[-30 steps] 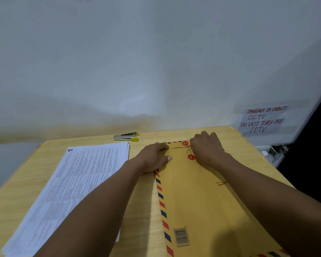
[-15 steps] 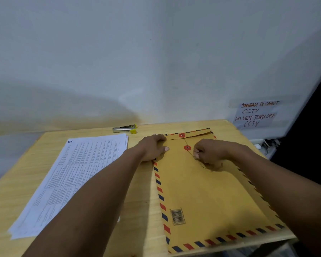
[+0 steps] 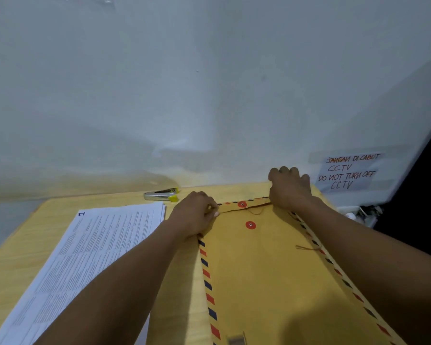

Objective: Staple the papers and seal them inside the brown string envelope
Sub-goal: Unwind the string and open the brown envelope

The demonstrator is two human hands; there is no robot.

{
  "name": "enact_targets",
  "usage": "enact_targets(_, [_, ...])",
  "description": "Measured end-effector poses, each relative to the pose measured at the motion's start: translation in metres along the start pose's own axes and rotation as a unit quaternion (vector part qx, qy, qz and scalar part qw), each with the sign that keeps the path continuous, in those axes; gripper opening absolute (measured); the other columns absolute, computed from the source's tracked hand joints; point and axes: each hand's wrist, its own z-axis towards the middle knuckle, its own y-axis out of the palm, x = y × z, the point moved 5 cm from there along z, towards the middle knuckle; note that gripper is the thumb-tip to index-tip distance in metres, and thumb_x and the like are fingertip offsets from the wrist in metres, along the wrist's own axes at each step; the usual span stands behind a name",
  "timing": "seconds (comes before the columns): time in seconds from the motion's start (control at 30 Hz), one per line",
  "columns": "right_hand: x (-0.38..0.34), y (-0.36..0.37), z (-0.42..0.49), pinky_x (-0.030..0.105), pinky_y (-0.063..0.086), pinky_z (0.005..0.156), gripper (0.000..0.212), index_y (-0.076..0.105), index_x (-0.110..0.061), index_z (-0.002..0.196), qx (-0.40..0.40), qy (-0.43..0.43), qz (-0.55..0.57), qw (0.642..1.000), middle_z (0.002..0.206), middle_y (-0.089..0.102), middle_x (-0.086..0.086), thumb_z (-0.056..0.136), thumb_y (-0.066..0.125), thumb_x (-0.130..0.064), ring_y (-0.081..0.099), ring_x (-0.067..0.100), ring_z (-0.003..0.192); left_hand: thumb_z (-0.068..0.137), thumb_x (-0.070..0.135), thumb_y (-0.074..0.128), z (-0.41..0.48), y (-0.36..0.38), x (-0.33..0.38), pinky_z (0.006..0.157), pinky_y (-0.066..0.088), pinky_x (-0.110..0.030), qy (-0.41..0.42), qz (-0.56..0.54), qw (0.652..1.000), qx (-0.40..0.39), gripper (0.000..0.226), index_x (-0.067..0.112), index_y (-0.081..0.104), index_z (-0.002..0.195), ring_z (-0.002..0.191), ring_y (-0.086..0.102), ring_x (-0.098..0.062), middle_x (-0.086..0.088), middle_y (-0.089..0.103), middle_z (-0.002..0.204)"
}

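Observation:
A brown string envelope (image 3: 271,270) with a red-and-blue striped border lies on the wooden table (image 3: 184,282), its flap at the far end. My left hand (image 3: 194,214) pinches the flap's left corner. My right hand (image 3: 290,189) grips the flap's right corner. Two red button discs show: the flap disc (image 3: 241,204) and the body disc (image 3: 250,225). The thin string (image 3: 306,247) lies loose across the envelope, unwound. A stack of printed papers (image 3: 85,257) rests to the left. A silver and yellow stapler (image 3: 161,194) sits by the wall.
A white wall rises right behind the table's far edge. A taped handwritten CCTV note (image 3: 347,171) hangs at the right. Cables and a white object (image 3: 361,211) sit past the table's right edge, where it turns dark.
My right hand let go of the string near the lower disc and moved up to the flap's right corner. The string now lies loose. The flap is slightly raised.

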Motion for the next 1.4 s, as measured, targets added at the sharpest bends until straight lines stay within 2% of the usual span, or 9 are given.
enact_targets(0.13, [-0.028, 0.018, 0.005, 0.048, 0.03, 0.108, 0.05, 0.05, -0.031, 0.137, -0.095, -0.115, 0.065, 0.987, 0.143, 0.051, 0.0, 0.091, 0.059, -0.048, 0.038, 0.025, 0.137, 0.103, 0.034, 0.048, 0.0, -0.002, 0.002, 0.088, 0.053, -0.038, 0.033, 0.072, 0.997, 0.017, 0.029, 0.027, 0.07, 0.12, 0.116, 0.054, -0.016, 0.006, 0.066, 0.121])
enact_targets(0.23, [-0.039, 0.034, -0.001, 0.046, 0.032, 0.105, 0.047, 0.054, -0.034, 0.132, -0.138, -0.136, 0.048, 0.98, 0.136, 0.057, -0.005, 0.09, 0.059, -0.053, 0.047, 0.022, 0.129, 0.106, 0.027, 0.041, -0.001, -0.007, 0.007, 0.082, 0.05, -0.036, 0.019, 0.105, 0.993, 0.043, 0.029, 0.022, 0.067, 0.119, 0.106, 0.059, -0.021, 0.001, 0.069, 0.112])
enact_targets(0.43, [-0.037, 0.009, -0.014, 0.043, 0.049, 0.095, 0.02, 0.067, -0.028, 0.111, -0.085, -0.139, 0.181, 0.97, 0.12, 0.066, 0.0, 0.095, 0.059, -0.036, 0.059, 0.025, 0.109, 0.105, 0.027, 0.044, -0.015, -0.035, 0.01, 0.076, 0.051, -0.04, -0.027, -0.036, 0.991, 0.128, 0.018, 0.019, 0.06, 0.109, 0.093, 0.063, -0.025, 0.001, 0.069, 0.101])
enact_targets(0.53, [-0.033, -0.027, -0.017, 0.034, 0.046, 0.084, 0.006, 0.066, -0.03, 0.098, -0.07, -0.156, 0.22, 0.96, 0.104, 0.064, -0.005, 0.096, 0.061, -0.028, 0.06, 0.02, 0.098, 0.099, 0.034, 0.058, -0.021, -0.055, 0.015, 0.078, 0.054, -0.04, -0.018, -0.099, 0.98, 0.173, 0.026, 0.022, 0.05, 0.12, 0.091, 0.062, -0.021, 0.004, 0.059, 0.116])
enact_targets(0.7, [-0.017, -0.095, -0.027, 0.033, 0.042, 0.083, 0.009, 0.065, -0.032, 0.102, 0.014, -0.109, 0.328, 0.938, 0.111, 0.06, -0.001, 0.099, 0.058, -0.028, 0.055, 0.019, 0.099, 0.09, 0.036, 0.07, -0.031, -0.092, 0.029, 0.08, 0.048, -0.035, -0.042, -0.104, 0.977, 0.179, 0.042, 0.031, 0.049, 0.126, 0.088, 0.061, -0.022, 0.003, 0.04, 0.139])
enact_targets(0.8, [-0.008, -0.122, -0.042, 0.037, 0.049, 0.088, 0.01, 0.07, -0.019, 0.101, 0.006, -0.067, 0.412, 0.909, 0.108, 0.069, 0.006, 0.098, 0.06, -0.021, 0.064, 0.025, 0.099, 0.092, 0.043, 0.068, -0.033, -0.109, 0.046, 0.086, 0.048, -0.033, -0.04, -0.107, 0.981, 0.155, 0.036, 0.029, 0.058, 0.124, 0.106, 0.058, -0.018, 0.001, 0.048, 0.138])
enact_targets(0.9, [0.006, -0.135, -0.06, 0.042, 0.054, 0.091, 0.01, 0.073, -0.018, 0.097, -0.025, -0.034, 0.472, 0.881, 0.102, 0.074, 0.011, 0.096, 0.064, -0.017, 0.068, 0.027, 0.094, 0.092, 0.047, 0.066, -0.036, -0.124, 0.065, 0.089, 0.049, -0.034, -0.029, -0.111, 0.982, 0.152, 0.038, 0.028, 0.061, 0.125, 0.104, 0.052, -0.014, -0.001, 0.052, 0.136])
enact_targets(1.07, [0.023, -0.163, -0.078, 0.037, 0.056, 0.077, 0.01, 0.072, -0.017, 0.095, -0.023, -0.028, 0.552, 0.833, 0.093, 0.071, 0.014, 0.097, 0.063, -0.013, 0.066, 0.023, 0.078, 0.09, 0.051, 0.068, -0.043, -0.15, 0.087, 0.095, 0.052, -0.041, -0.017, -0.147, 0.973, 0.176, 0.043, 0.029, 0.059, 0.126, 0.111, 0.057, -0.019, -0.001, 0.055, 0.132])
enact_targets(1.4, [-0.015, -0.284, -0.106, 0.04, 0.054, 0.081, 0.011, 0.071, -0.023, 0.104, 0.113, -0.103, 0.535, 0.831, 0.094, 0.069, 0.01, 0.096, 0.064, -0.02, 0.064, 0.023, 0.083, 0.092, 0.047, 0.067, -0.062, -0.256, 0.122, 0.102, 0.052, -0.046, 0.012, -0.208, 0.93, 0.302, 0.044, 0.025, 0.059, 0.129, 0.124, 0.055, -0.025, -0.002, 0.053, 0.14])
